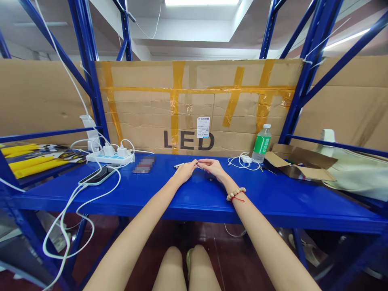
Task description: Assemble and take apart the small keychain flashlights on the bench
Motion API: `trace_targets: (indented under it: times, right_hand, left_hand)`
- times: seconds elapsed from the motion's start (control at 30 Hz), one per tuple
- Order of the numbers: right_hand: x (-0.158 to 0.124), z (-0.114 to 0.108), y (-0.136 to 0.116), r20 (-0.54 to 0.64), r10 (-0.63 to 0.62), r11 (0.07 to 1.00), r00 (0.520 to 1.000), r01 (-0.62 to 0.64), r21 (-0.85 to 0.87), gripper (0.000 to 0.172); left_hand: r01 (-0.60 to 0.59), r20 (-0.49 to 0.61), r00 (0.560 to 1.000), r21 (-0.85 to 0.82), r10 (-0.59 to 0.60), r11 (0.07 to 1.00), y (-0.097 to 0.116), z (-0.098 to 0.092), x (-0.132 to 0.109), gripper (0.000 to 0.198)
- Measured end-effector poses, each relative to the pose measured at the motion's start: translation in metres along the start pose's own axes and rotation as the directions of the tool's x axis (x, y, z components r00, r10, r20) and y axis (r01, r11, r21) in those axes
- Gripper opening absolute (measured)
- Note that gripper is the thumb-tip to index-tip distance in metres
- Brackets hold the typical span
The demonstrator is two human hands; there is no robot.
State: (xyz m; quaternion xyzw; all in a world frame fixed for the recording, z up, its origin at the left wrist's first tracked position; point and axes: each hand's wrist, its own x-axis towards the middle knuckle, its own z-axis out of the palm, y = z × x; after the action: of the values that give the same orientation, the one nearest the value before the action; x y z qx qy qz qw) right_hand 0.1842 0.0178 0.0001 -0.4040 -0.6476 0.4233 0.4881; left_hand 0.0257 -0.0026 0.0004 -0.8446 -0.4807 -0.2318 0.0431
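Both hands meet over the middle of the blue tabletop (194, 198), fingertips touching. My left hand (185, 171) has its fingers bent and pressed together. My right hand (213, 167) pinches toward the same spot; a beaded bracelet (235, 194) with a red string circles that wrist. Whatever the fingertips hold is too small to make out. Just left of the left hand, a thin pale pen-like stick (178, 165) lies on the table. A tiny dark piece (211, 179) rests below the right hand.
At left are a power strip (127, 158) with chargers, a phone (100, 175) and loose white cables. A water bottle (262, 144), a white charger (246, 159) and an open cardboard box (298, 161) stand at right. A cardboard panel (145, 117) closes the back.
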Motion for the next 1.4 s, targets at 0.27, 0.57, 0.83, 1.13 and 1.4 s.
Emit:
trace_targets:
  times: [0.27,0.57,0.83,1.13,1.4]
  right_hand:
    - [-0.0008,-0.0024,0.0026,-0.044,-0.075,0.996,0.996,0.073,-0.057,0.04]
    - [-0.0023,-0.0028,0.0028,-0.044,-0.09,0.991,0.995,0.085,-0.103,0.039]
    - [-0.0055,-0.0027,-0.0009,-0.031,-0.072,0.988,0.997,0.067,-0.142,0.041]
    - [-0.005,-0.0026,-0.0013,-0.025,-0.069,0.986,0.997,0.064,-0.153,0.045]
    - [-0.006,-0.0027,-0.0014,-0.018,-0.068,0.988,0.998,0.065,-0.143,0.044]
  left_hand:
    - [-0.01,0.015,1.0,-0.002,0.01,1.0,-0.0014,0.0006,0.001,0.024]
    - [-0.004,0.044,0.999,0.027,0.003,1.0,0.0022,-0.0036,-0.0013,0.023]
    - [-0.008,0.051,0.999,0.039,0.006,0.999,0.0029,-0.0051,-0.0026,0.022]
    - [-0.005,0.054,0.999,0.06,0.002,0.998,0.0028,-0.0043,-0.0017,0.021]
    - [-0.014,0.059,0.998,0.058,0.01,0.998,0.0044,-0.0065,-0.0027,0.022]
